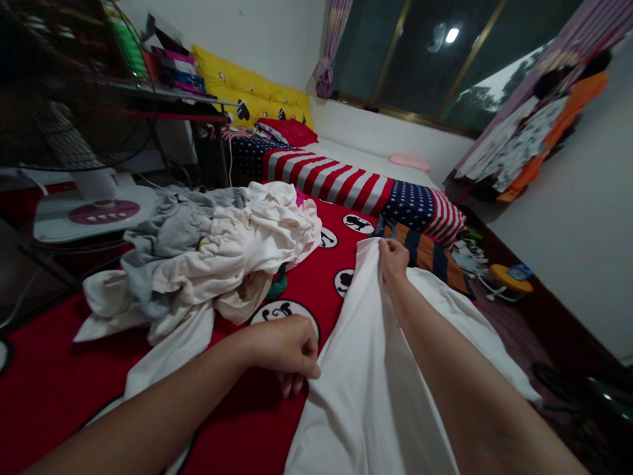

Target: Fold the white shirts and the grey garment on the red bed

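The white cloth lies over the red blanket, to the right of the heap of clothes, and runs out of view at the bottom. The right hand has a narrow grip, its fingers closed on the far end of the cloth. The left hand pinches the cloth's left edge, nearer the body.

To handle it well, I would draw that edge straight between the two grips with light, even tension, then ease out the long creases down the middle. Pinching only the rim should avoid bunching the layers, and working clear of the heap should keep other pieces from being dragged along.

Counted: two hands, one white cloth, one heap whose separate pieces overlap too much to number, and one brown striped garment beyond the cloth. Farther off are one fan, one yellow stool, one red pillow and two curtains, one on each side of the window.
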`<state>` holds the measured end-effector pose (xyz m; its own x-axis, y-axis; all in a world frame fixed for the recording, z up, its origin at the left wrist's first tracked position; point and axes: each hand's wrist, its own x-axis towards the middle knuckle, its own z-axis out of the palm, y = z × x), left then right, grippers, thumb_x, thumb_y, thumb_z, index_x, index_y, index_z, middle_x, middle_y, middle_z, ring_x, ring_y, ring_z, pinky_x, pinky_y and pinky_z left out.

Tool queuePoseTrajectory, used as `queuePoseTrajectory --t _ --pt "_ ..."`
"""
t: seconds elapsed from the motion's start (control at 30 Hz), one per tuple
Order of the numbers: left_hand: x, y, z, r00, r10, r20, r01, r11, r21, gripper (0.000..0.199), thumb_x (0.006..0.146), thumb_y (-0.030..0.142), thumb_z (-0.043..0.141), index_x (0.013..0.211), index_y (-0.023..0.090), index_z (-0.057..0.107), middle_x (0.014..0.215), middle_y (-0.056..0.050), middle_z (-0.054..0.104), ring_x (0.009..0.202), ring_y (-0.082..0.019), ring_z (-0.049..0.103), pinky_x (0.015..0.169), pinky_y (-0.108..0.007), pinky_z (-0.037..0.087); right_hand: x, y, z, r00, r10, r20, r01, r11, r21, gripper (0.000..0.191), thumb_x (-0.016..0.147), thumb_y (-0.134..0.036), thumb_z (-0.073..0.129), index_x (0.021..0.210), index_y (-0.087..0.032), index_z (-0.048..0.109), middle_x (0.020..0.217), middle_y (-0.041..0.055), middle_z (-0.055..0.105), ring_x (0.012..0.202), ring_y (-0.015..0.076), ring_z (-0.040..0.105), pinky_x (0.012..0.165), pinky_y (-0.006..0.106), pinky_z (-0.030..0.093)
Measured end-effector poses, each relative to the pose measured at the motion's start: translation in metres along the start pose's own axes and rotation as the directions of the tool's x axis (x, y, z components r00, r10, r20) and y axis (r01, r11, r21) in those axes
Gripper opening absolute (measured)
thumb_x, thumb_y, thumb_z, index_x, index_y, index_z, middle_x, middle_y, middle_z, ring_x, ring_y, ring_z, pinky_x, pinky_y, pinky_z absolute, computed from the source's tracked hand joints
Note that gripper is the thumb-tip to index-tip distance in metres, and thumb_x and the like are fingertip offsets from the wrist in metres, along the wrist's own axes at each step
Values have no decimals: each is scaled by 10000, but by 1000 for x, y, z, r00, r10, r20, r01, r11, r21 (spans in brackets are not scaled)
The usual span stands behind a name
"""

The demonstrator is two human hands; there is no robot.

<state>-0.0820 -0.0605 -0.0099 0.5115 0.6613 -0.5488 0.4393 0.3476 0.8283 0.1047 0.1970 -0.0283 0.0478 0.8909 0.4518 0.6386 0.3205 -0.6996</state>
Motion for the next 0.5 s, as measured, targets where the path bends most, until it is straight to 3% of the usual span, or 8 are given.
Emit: queuePoseTrajectory --t 0.17,0.3,0.37,0.43,0.5 --pt "3 -1 -1 997 -73 33 70 995 74 192 739 174 578 557 150 519 462 24 559 359 -88 508 421 -188 400 11 12 11 999 24 -31 -22 999 50 409 810 -385 405 884 -97 687 789 71 688 726 180 604 643 246 442" --pt "1 4 -1 993 -117 29 113 986 120 191 733 200 577 556 158 521 449 25 552 361 -96 504 426 -197 406 13 15 20 993 -21 117 16 999 43 346 738 -425 552 798 -124 713 673 41 682 657 179 601 606 249 431" --pt "-1 7 -2 993 -78 -93 96 973 209 195 737 249 583 565 162 553 474 12 578 398 -108 528 438 -203 395 12 15 17 982 -48 185 42 998 37 368 727 -453 581 827 -127 719 703 42 696 667 173 608 617 246 434" --pt "-2 12 -2 937 88 -338 47 928 370 188 743 304 600 613 169 621 546 -9 630 486 -126 568 483 -214 390 10 19 4 979 -54 197 53 999 14 421 773 -483 531 899 -124 710 784 58 709 706 168 613 645 247 435" --pt "-1 16 2 810 309 -498 -23 867 499 188 775 343 601 722 187 692 664 -24 682 606 -144 606 554 -226 404 7 25 -17 982 -36 184 44 998 -41 436 802 -491 491 908 -123 700 791 71 703 714 174 608 647 257 423"
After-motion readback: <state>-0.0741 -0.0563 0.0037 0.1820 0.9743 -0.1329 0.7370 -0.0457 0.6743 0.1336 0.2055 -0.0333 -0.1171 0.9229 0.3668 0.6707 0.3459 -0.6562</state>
